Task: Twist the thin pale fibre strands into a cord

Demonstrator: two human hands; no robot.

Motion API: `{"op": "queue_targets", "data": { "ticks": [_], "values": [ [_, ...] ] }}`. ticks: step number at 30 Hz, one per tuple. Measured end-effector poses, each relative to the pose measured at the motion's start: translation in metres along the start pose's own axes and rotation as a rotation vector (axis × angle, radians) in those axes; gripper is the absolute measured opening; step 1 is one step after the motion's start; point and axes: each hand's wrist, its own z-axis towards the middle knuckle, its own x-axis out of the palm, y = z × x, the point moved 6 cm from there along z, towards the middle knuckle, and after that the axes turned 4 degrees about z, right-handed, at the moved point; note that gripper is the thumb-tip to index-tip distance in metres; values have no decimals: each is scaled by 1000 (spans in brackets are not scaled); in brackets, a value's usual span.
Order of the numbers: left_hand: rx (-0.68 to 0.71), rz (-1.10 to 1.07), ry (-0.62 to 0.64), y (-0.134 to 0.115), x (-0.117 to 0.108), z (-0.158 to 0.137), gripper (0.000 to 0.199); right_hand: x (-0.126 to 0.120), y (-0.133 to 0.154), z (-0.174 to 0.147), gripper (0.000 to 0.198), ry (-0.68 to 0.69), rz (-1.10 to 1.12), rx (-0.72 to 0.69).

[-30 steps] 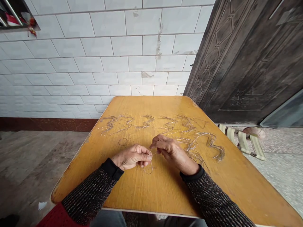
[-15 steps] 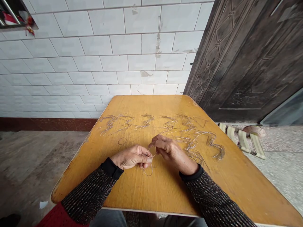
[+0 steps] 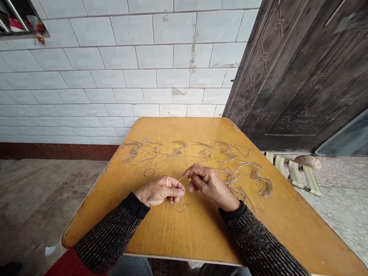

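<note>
Over the middle of the table, my left hand pinches a thin wire between thumb and forefinger. A loop of that wire hangs below the fingers, and another stretch rises towards my right hand. The fingers of my right hand are curled and closed on the upper part of the wire, near its end. A small round wire loop lies on the table just beyond my left hand. Behind my right hand, a tangle of bent wires is partly covered by that hand.
Bunches of zigzag wires lie across the wooden table, among them one bundle at the middle and one at the right. A white tiled wall stands behind the table. At the right are a dark carved door and a striped seat.
My right hand's fingers have closed in on the wire and tilted slightly, bending its upper part. My left hand keeps its pinch in nearly the same place.
</note>
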Motion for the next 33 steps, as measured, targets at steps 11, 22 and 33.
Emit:
{"op": "queue_targets", "data": {
  "ticks": [11, 22, 33],
  "values": [
    [-31, -63, -54, 2, -2, 1, 27, 2, 7, -1, 33, 25, -160, -230],
    [-17, -160, 46, 4, -1, -1, 26, -3, 9, -2, 26, -63, -170, -255],
    [-79, -188, 118, 4, 9, -1, 21, 6, 9, -1, 29, -2, -140, -264]
  ]
}}
